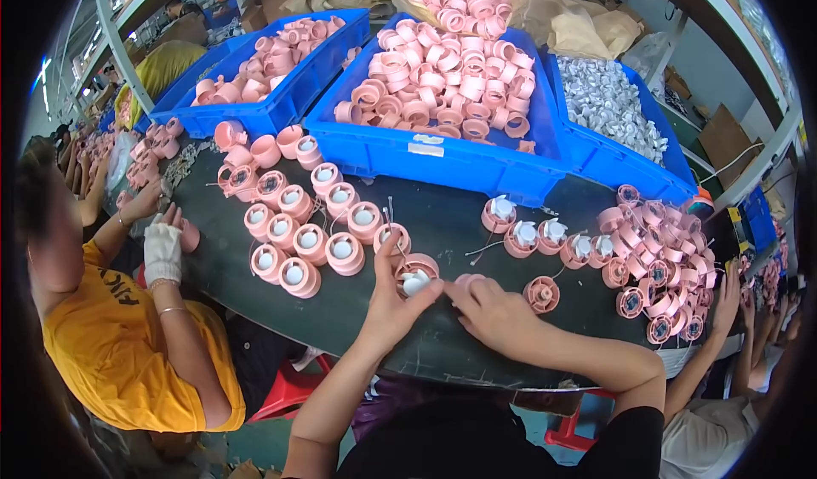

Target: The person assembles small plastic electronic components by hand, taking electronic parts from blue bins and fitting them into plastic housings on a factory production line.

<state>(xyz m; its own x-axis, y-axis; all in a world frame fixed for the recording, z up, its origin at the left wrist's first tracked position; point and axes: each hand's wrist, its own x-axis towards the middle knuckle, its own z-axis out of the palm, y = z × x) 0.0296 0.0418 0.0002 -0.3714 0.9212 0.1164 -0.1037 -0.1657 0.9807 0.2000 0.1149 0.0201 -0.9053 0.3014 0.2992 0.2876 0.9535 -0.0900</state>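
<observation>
Clock centered on the pink housing (423,265) in hand, white part (416,283) seated inside it. Writing first: pale sticker (425,145) on the front wall of the middle blue bin (383,151), at 12 o'clock, print too small to read; dark lettering on the back of a co-worker's yellow shirt (128,326), around 9 o'clock, partly legible, tilted with the body. Left grip (387,306) at 7 to 8 o'clock of the housing, closed around it, index finger up along the far left side, thumb across the near right. Right grip (498,313) at 4 o'clock, fingers bent and tips just beside the left thumb; can't tell if it's pinching anything. Housing sits over the table (230,266), can't tell if it touches. At 10 o'clock, a cluster of pink housings with white discs (311,241), set close together, thin wires among them. At 2 o'clock, a row of housings with white finned wheels (551,234). At 3 o'clock, a single open housing (541,293), ribbed inside, then a heap of pink housings (672,262) further out. Left blue bin (208,122) at 11 o'clock, pink parts inside; right blue bin (625,168) between 1 and 2, full of whitish parts. Co-worker's white glove (162,253) at 9 o'clock, beside a pink cup (189,236).
</observation>
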